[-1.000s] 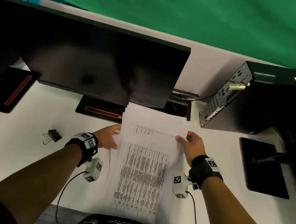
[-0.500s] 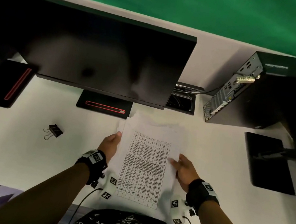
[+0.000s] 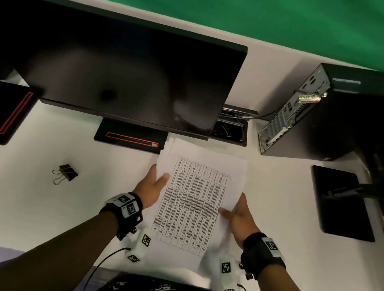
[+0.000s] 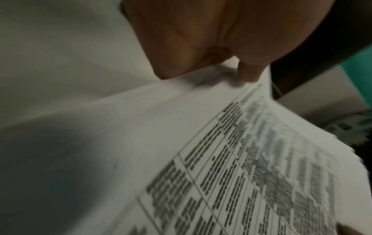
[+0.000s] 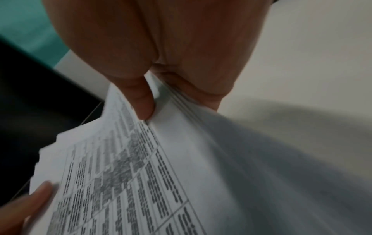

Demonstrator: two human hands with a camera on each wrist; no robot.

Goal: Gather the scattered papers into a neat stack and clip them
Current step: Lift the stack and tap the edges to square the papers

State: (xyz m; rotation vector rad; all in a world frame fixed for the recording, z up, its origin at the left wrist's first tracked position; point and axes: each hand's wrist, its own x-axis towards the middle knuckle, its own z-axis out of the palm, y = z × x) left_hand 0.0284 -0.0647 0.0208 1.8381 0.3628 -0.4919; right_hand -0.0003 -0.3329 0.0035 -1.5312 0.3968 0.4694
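A: Main object? The stack of white printed paper sheets with a table on the top page [image 3: 192, 203], held over the white desk [image 3: 13, 205] just in front of the black monitor with the red-striped base [image 3: 112, 70], near edge toward the person.

B: Grip?

A: 2 hands, 1 per long side. Left hand [image 3: 151, 186] grips the left edge, thumb on top of the page, fingers under. Right hand [image 3: 237, 218] the same on the right edge; the right wrist view shows the thumb [image 5: 144, 103] pressed on the top sheet and fingers curled beneath several layered edges. Both closed around the stack, nothing else held.

B: Neat yet?

A: Not fully. Far edges fan out, a few sheet corners stepped at the end nearest the monitor. Looks gathered into 1 pile; I see no loose sheet elsewhere on the desk, though the near end is partly hidden by the wrist cameras.

B: Clip?

A: Small black binder clip with wire handles [image 3: 67, 173] lies on the desk, well to the left of the monitor base and forward of it, apart from both hands. Untouched.

B: Other stuff?

A: Black desktop computer tower [image 3: 316, 114] right of the monitor, black flat stand [image 3: 343, 202] in front of the tower.

B: Progress?

A: My call: gathering done, squaring under way. Left: tap edges flush, free 1 hand, fetch clip, clamp.
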